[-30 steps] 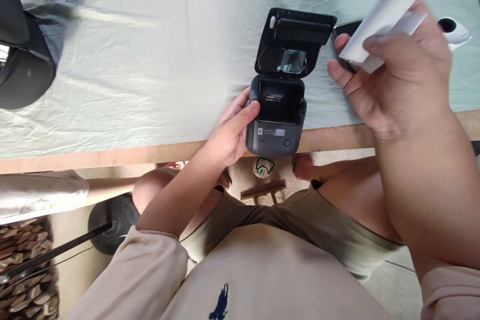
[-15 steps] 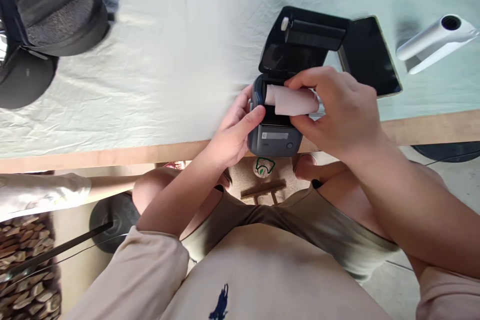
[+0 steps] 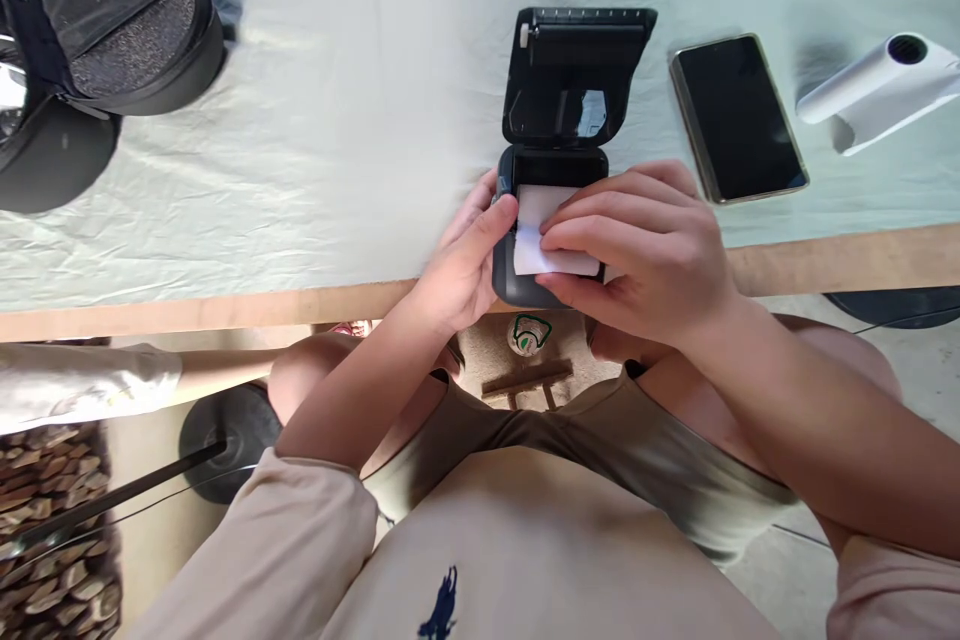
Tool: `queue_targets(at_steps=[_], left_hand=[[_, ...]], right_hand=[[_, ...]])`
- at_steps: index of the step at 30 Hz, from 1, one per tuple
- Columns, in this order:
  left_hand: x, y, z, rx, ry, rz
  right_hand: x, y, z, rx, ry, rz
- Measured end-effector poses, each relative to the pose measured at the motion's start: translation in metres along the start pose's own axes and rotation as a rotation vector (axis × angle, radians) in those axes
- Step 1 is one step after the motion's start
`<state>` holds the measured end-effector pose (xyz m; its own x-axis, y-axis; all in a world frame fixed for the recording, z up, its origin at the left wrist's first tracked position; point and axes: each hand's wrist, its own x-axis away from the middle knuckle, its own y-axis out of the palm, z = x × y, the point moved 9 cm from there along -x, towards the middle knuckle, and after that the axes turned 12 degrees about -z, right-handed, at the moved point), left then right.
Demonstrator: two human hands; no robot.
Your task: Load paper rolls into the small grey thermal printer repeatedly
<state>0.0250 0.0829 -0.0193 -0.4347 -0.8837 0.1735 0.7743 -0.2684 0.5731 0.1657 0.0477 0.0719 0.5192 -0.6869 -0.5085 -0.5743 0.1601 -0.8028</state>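
Label printer (image 3: pixel 551 210), lid raised, at the tabletop (image 3: pixel 337 150) edge: left hand (image 3: pixel 465 265) grips its side while right hand (image 3: pixel 637 250) presses the white paper (image 3: pixel 536 235), apparently a roll, into the bay, where a skewed strip could jam.

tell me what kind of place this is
Probably a casual work table at home or in a small workshop: a wooden table under a pale cloth, with a small label printer open at its edge, a phone beside it, and stacked firewood on the floor.
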Motion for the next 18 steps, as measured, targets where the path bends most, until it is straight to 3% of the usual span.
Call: queue_targets(at_steps=[4, 9, 14, 18], left_hand=[[0.003, -0.003, -0.001, -0.047, -0.002, -0.017], [0.001, -0.009, -0.006, -0.097, 0.008, -0.045], [0.0, -0.015, -0.008, -0.152, 0.011, -0.063], [0.001, -0.015, -0.009, -0.153, -0.004, -0.068]], right_hand=[[-0.002, -0.008, 0.0, -0.121, -0.051, 0.039], [0.0, -0.027, 0.027, -0.297, 0.005, 0.334], [0.011, 0.007, 0.087, -0.543, 0.225, 0.351], [0.011, 0.025, 0.112, -0.769, 0.338, 0.243]])
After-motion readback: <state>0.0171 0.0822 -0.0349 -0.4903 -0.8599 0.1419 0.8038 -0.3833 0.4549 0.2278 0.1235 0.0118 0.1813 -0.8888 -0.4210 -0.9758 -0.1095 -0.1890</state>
